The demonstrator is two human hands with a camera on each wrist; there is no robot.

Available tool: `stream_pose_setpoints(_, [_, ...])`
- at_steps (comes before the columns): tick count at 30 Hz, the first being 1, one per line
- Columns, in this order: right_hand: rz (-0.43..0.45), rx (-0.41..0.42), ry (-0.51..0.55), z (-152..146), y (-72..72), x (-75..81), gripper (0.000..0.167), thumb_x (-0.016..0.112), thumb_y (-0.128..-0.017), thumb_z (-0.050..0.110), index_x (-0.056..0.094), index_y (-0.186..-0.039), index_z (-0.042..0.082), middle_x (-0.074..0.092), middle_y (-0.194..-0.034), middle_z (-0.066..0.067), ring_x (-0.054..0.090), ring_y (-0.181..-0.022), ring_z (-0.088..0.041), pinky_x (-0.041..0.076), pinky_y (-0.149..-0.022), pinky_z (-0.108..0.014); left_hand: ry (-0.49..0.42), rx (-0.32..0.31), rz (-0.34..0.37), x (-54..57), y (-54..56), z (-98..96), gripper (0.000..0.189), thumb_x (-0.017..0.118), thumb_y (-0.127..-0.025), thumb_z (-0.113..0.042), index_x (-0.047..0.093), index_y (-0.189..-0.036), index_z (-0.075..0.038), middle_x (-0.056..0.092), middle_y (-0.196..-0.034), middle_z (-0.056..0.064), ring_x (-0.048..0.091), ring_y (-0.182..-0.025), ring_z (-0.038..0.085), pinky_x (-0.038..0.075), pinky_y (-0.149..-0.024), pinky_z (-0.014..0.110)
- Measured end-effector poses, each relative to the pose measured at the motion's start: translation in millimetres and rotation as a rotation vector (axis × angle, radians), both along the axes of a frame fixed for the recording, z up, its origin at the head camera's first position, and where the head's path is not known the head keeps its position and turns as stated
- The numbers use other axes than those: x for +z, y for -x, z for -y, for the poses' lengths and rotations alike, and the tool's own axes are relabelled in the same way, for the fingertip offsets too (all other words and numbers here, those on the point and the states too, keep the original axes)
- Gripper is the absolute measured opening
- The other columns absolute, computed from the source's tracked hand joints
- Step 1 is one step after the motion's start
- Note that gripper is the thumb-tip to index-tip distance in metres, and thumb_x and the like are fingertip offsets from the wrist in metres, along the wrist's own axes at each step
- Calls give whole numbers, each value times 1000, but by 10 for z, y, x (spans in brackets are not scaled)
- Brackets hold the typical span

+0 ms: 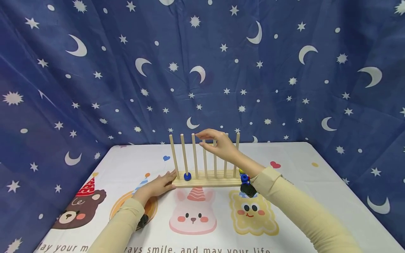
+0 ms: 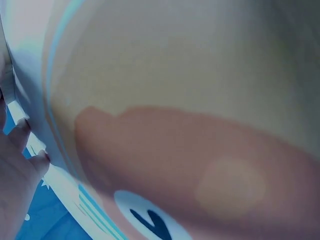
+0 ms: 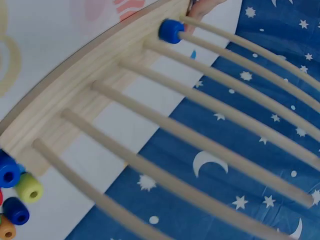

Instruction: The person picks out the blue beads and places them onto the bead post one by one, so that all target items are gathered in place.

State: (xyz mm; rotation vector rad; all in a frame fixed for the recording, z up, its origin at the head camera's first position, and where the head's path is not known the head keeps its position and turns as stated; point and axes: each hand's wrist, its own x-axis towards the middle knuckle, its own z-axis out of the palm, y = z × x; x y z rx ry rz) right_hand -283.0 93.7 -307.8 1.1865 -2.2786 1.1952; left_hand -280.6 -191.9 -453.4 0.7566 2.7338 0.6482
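A wooden peg rack (image 1: 209, 182) stands on the table, with several upright dowels along its base. My left hand (image 1: 159, 184) holds the rack's left end, thumb at the front corner and fingers at the far one. Low on the second dowel from the left sits a blue bead (image 1: 187, 176), also seen as a blue bead (image 3: 171, 31) in the right wrist view. My right hand (image 1: 218, 143) hovers by the dowel tops, right of the third dowel, thumb and fingers apart with nothing visible between them. Only some fingers (image 2: 20, 134) show in the left wrist view.
Loose beads lie by the rack's right end: a blue bead (image 3: 9, 171), a yellow-green bead (image 3: 30, 188), a dark blue bead (image 3: 16, 211) and an orange bead (image 3: 7, 229). In the head view my right forearm partly covers them. A starry blue curtain (image 1: 177, 88) hangs behind the table.
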Motion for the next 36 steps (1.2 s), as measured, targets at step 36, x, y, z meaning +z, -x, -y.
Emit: stream_pose_setpoints(36, [42,-159,25,-1015,-318,-314,23,63,-87,0,65,-110,2,69,-109,-16,63,-101,-4,44,-91,-7,-77,-47,-13,-31,-7,67,66,48,-96,-42,30,-147,-4,23,-155,18,16,-140,48,6,-109,70])
